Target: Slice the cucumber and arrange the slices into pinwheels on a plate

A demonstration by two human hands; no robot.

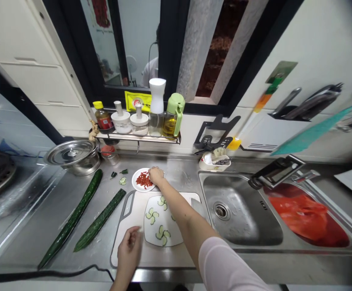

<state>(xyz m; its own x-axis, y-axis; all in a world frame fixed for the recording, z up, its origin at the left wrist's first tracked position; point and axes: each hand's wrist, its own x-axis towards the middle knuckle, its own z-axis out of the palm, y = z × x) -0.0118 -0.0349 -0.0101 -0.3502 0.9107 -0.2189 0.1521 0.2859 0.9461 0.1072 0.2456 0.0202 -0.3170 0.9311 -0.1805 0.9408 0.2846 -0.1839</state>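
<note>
My right hand reaches over the right side of a small white plate of chopped red pieces. Its fingers are pressed together at the pieces; what they hold, if anything, is hidden. Below it, a white square plate lies on the cutting board, bearing thin cucumber slices in pinwheel clusters. My right forearm covers part of this plate. Beside its left edge, my left hand hovers over the board with fingers loosely curled and nothing visible in them.
Left of the board lie a long cucumber and a cut one. Small cucumber offcuts sit near a lidded steel pot. A knife blade rests on the board's right, beside the sink. A seasoning shelf hangs behind.
</note>
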